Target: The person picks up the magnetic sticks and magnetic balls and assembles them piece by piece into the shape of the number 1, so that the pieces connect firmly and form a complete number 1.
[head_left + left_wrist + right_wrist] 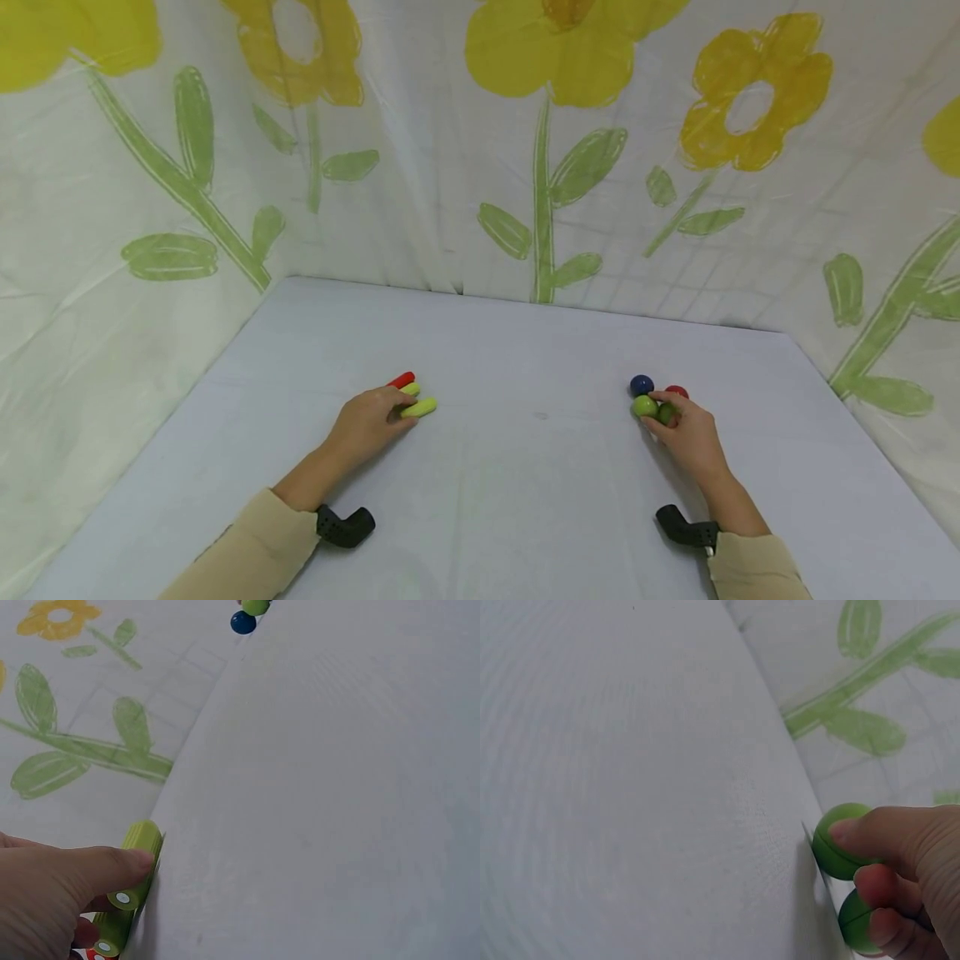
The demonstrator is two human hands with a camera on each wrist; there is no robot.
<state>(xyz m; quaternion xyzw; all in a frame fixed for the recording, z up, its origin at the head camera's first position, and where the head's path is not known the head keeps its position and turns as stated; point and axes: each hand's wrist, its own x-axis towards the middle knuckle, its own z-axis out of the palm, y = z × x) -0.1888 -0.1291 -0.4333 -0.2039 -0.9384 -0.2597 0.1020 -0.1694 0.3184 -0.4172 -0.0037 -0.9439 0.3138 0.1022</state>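
My left hand (367, 423) pinches a yellow-green stick (420, 407), its thumb laid along the ribbed side in the left wrist view. Just behind lie a second yellow-green stick (410, 389) and a red stick (402, 380), both partly covered by the hand. On the right, my right hand (693, 440) holds a light green ball (644, 406) between thumb and fingers. A darker green ball (855, 924) sits under its curled fingers. Close by are a blue ball (641, 385) and a red ball (677, 390), the red one partly hidden by the hand.
A white-covered table (525, 483) spreads between the hands. Behind and beside it hangs a pale curtain (427, 167) painted with yellow flowers. Black curved devices (345, 527) are strapped at both wrists.
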